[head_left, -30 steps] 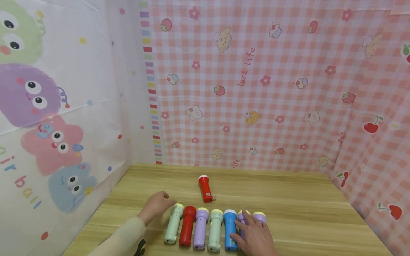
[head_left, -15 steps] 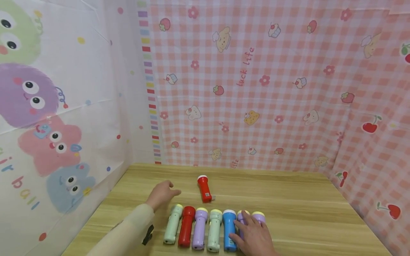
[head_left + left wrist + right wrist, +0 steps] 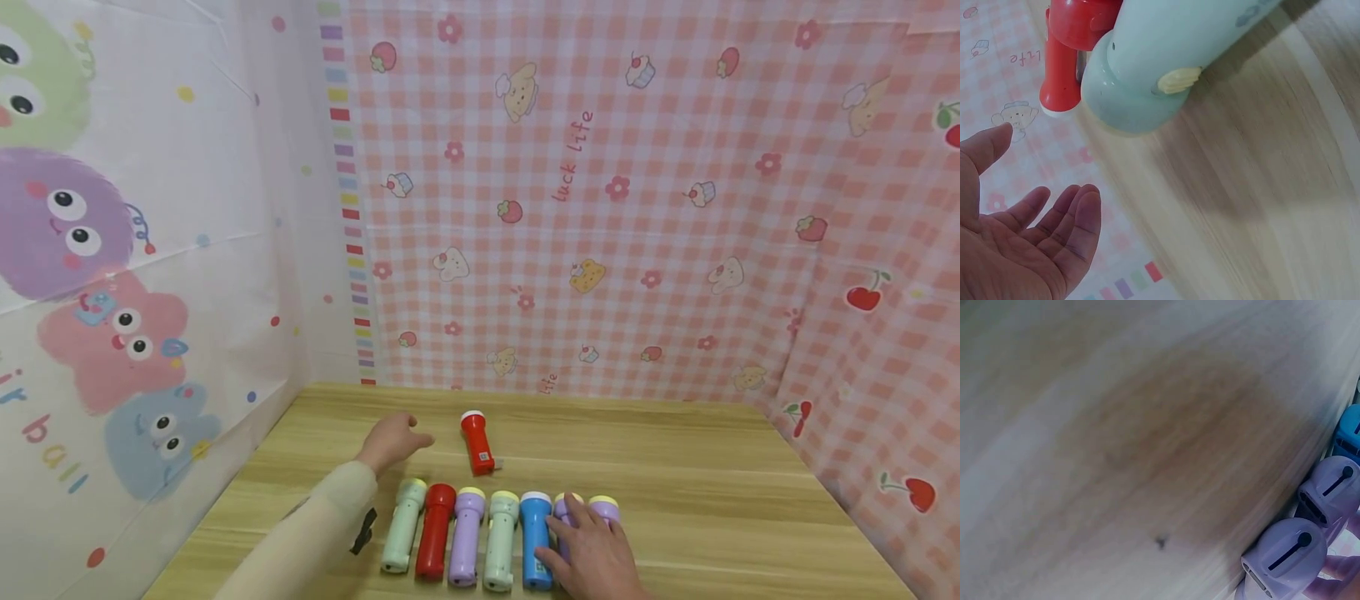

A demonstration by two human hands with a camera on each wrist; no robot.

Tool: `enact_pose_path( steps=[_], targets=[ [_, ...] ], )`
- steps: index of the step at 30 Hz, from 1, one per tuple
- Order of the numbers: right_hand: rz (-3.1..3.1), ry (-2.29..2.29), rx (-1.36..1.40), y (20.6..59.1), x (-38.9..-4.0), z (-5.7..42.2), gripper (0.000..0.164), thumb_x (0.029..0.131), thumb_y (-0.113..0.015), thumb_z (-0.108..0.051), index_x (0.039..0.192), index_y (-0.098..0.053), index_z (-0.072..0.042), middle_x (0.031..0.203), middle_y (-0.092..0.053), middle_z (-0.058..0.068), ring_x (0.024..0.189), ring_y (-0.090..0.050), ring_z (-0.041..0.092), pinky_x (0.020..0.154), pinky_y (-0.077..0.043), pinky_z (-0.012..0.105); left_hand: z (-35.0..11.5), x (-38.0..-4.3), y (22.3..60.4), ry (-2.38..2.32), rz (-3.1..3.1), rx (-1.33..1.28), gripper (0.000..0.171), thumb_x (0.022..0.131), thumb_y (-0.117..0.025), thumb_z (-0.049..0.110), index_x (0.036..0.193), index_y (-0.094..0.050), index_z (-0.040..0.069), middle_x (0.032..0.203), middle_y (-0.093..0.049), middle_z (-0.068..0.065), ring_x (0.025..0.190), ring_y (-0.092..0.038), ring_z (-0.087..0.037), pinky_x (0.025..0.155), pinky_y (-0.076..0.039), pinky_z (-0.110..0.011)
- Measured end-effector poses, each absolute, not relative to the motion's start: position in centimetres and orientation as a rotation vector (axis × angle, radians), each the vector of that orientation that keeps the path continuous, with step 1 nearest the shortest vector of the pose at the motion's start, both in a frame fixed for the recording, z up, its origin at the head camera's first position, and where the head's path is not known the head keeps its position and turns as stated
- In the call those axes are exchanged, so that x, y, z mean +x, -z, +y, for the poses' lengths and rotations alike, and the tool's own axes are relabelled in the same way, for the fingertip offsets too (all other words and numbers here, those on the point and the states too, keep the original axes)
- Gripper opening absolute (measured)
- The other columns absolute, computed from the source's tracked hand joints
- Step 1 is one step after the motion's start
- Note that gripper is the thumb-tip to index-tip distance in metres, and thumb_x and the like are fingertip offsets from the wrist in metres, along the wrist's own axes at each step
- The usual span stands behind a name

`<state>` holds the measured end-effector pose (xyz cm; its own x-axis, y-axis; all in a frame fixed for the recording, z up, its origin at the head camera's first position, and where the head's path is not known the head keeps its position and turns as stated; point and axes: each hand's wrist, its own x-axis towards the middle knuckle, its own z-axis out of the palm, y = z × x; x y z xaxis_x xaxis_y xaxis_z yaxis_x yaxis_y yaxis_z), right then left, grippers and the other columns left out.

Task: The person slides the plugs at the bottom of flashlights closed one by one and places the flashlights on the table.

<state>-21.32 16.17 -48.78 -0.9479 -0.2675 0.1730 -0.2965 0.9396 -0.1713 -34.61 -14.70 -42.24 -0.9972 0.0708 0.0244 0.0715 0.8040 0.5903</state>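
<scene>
A row of several plastic flashlights lies side by side: pale green, dark red, purple, another pale green, blue and two purple at the right end. Behind the row lies a lone bright red flashlight with a white rim. My left hand hovers to its left, apart from it, holding nothing; in the left wrist view the fingers bend loosely. My right hand rests over the purple flashlights, thumb against the blue one. The right wrist view shows the purple tail ends.
Everything lies on a wood-grain table. A pink checked cloth hangs behind and to the right, and a white cartoon sheet hangs at the left. A black strap shows by the left forearm.
My left hand has moved away from the first green flashlight, forward and to the right, closer to the lone red flashlight. My right hand has stayed on the row.
</scene>
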Motion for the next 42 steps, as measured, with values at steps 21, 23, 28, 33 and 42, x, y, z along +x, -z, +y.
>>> enact_pose_path(
  steps=[21,23,28,33,42],
  targets=[
    [-2.930,-0.290,0.434,49.0,-21.3,16.2,0.054,0.089,-0.063,-0.056,0.123,-0.070,-0.014,0.141,-0.051,0.019,0.123,-0.052,0.041,0.093,-0.040,0.067,-10.1,-36.9,43.6,1.019,-2.989,-0.150,0.050,0.087,-0.075,0.031,0.118,-0.063,-0.005,0.116,-0.065,-0.018,0.101,-0.061,-0.034,0.090,-0.049,-0.049],
    [-2.920,-0.289,0.431,48.9,-21.3,16.2,0.054,0.089,-0.063,-0.056,0.123,-0.070,-0.014,0.141,-0.052,0.019,0.123,-0.052,0.041,0.093,-0.041,0.066,-9.6,-37.2,43.7,1.038,-2.991,-0.138,0.051,0.086,-0.075,0.033,0.119,-0.063,-0.004,0.116,-0.065,-0.018,0.100,-0.061,-0.033,0.089,-0.049,-0.049],
    [-2.901,-0.294,0.434,48.9,-21.2,16.2,0.054,0.089,-0.063,-0.057,0.122,-0.070,-0.015,0.142,-0.052,0.018,0.123,-0.052,0.041,0.093,-0.041,0.065,-8.7,-37.6,43.8,1.016,-2.996,-0.148,0.052,0.087,-0.075,0.033,0.121,-0.063,-0.004,0.116,-0.066,-0.016,0.099,-0.061,-0.032,0.090,-0.050,-0.048],
    [-2.883,-0.294,0.428,48.8,-21.2,16.3,0.054,0.088,-0.064,-0.057,0.121,-0.071,-0.016,0.140,-0.052,0.018,0.121,-0.053,0.040,0.091,-0.042,0.065,-7.7,-37.7,43.2,0.920,-3.021,-0.206,0.032,0.087,-0.074,0.032,0.096,-0.067,0.002,0.090,-0.065,-0.010,0.079,-0.058,-0.025,0.074,-0.051,-0.041],
    [-2.875,-0.323,0.414,48.8,-21.1,16.2,0.051,0.087,-0.067,-0.055,0.120,-0.072,-0.016,0.139,-0.053,0.017,0.121,-0.053,0.039,0.093,-0.041,0.065,-6.3,-38.1,43.3,0.762,-3.065,-0.120,0.036,0.083,-0.075,0.033,0.099,-0.067,0.002,0.088,-0.063,-0.008,0.077,-0.056,-0.023,0.070,-0.050,-0.039]
  ],
)
